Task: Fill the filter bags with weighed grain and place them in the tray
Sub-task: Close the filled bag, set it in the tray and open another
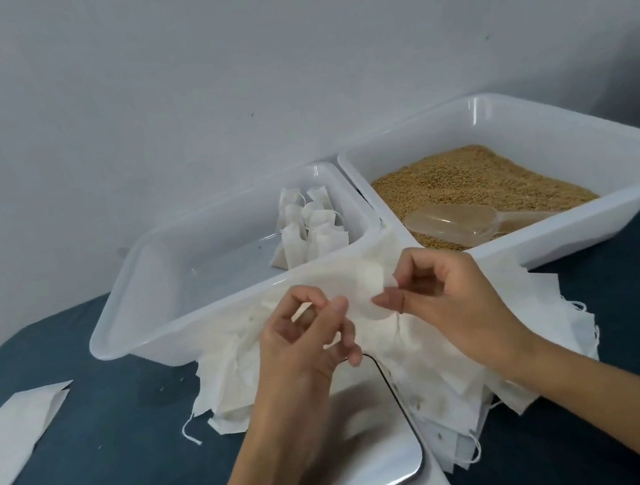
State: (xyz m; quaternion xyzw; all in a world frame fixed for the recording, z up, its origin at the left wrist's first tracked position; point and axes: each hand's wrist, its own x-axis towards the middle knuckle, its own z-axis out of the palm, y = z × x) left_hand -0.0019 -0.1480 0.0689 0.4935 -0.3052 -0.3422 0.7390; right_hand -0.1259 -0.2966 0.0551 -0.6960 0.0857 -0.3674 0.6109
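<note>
Both hands pinch one thin white paper filter bag (365, 298) above the pile of empty bags (432, 354): left hand (308, 340) & right hand (439, 294), fingers curled narrow. Filled bags (307, 227) sit in the white plastic tray (144, 308); clear scoop (458, 226) lies on brown grain (459, 182).

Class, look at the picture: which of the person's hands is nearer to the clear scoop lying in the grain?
Right. The right hand is just in front of the scoop, pinching a filter bag. The left hand is farther left, in front of the tray of filled bags.

A single head view looks forward and down, close over the near scale (359, 445). Two trays (145, 312) lie farther off, against a far wall (199, 72).
</note>
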